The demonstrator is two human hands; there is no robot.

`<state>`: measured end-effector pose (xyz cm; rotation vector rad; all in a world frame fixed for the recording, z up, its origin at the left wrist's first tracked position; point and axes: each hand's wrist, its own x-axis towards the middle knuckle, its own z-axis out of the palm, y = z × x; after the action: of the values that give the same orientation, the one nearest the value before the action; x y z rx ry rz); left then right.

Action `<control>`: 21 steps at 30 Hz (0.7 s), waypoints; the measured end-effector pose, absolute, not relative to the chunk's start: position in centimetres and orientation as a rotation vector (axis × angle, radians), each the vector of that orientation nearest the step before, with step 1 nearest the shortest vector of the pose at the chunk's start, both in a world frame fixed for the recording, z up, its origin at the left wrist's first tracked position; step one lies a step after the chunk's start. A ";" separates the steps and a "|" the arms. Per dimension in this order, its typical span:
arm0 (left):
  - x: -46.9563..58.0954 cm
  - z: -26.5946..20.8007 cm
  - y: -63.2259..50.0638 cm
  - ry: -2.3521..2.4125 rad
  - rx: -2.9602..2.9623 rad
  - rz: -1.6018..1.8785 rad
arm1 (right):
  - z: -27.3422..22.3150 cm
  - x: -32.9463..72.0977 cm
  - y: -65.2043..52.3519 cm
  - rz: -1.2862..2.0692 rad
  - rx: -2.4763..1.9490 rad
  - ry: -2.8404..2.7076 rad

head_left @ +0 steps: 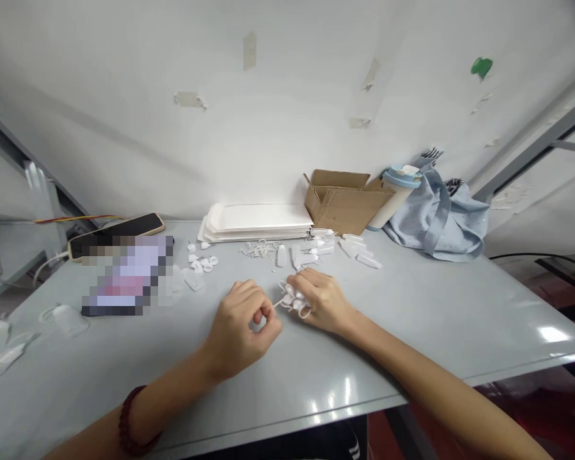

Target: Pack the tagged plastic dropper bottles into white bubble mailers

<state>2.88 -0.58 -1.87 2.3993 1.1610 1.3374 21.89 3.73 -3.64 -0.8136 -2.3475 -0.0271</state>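
Observation:
My right hand (326, 300) is wrapped around a bunch of small white plastic pieces (294, 298), some with thin loops, just above the table. Close by on its left, my left hand (244, 326) has its fingers curled in a pinch on a thin white strand (278, 303) that runs toward the bunch. Behind the hands lie a heap of thin white plastic strips (261, 250) and several clear plastic pieces (361, 249). Several round white caps (202, 264) are gathered further left, with a translucent piece (192, 279) beside them.
White flat envelopes (263, 220) are stacked against the wall beside an open cardboard box (347, 207). A tumbler (393, 195) and a blue cloth bag (438, 220) stand at right. Two phones, one pixelated (131, 278) and one dark (117, 235), lie left. More translucent pieces (69, 321) rest near the left edge.

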 end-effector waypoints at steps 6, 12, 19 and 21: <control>3.1 -2.0 -0.8 1.143 2.395 1.247 | -4.0 22.0 3.8 -0.096 -0.855 -2.335; 3.8 -2.8 -1.2 1.115 2.526 1.221 | -4.0 21.0 2.9 -0.243 -0.810 -2.385; 3.6 -2.9 -1.0 1.141 2.437 1.191 | -3.8 21.5 3.3 -0.277 -0.842 -2.430; 3.6 -2.9 -1.1 1.155 2.430 1.197 | -3.9 21.6 3.3 -0.261 -0.855 -2.443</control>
<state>3.63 -1.06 -2.86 2.4305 1.1546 1.1969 21.62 3.35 -3.89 -0.8553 -2.4431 -0.2610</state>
